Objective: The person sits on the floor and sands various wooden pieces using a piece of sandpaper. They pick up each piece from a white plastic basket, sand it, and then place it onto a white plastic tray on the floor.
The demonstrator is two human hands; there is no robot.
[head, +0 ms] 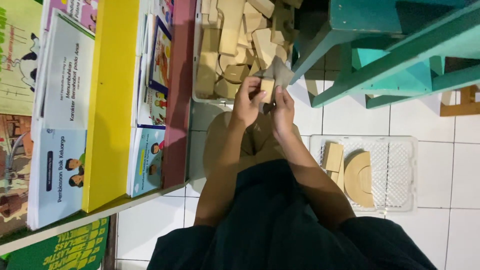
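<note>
Over the lap, just short of the full bin: L hand [246,102] & R hand [283,109] both pinch one small wooden block [267,89], fingertips pressed on its sides, gray cloth [279,72] behind it. Block: pale tan, squarish, plain. White bin [200,50] heaped w/ similar blocks. To the R, white tray [400,170] on white tile floor [450,145] w/ half-round & flat pieces. Teal chair [380,45] above. Bookshelf [110,100] at L, yellow & pink dividers.
</note>
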